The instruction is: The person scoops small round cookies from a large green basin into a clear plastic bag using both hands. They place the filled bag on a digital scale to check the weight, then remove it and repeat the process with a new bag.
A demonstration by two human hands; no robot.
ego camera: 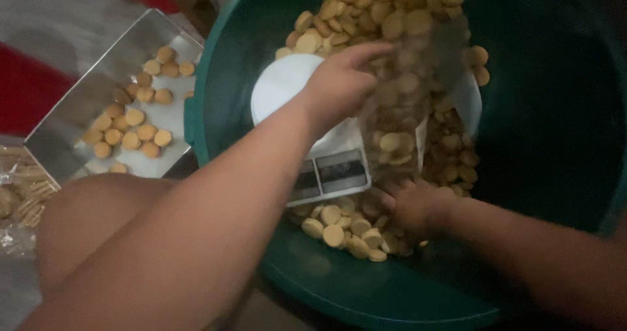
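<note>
**A clear bag of biscuits held over the scale in a green tub**

From the head view, a clear plastic bag (408,109) stands upright on a white kitchen scale (313,128), partly filled with small round golden biscuits; the left hand (343,82) sits at the bag's mouth, fingers loosely spread and reaching in, whether pinching anything I cannot tell; the right hand (411,207) is down at the bag's base among loose biscuits (343,230), fingers curled, its grip hidden; the two hands are well apart; the scale rests inside a large green tub (555,109) heaped with biscuits behind and in front; just left of the tub lies a shiny metal tray (85,102) carrying more biscuits; a packet of wafer-like biscuits (23,194) lies at the far left; red and grey floor beyond; dim light.
</note>
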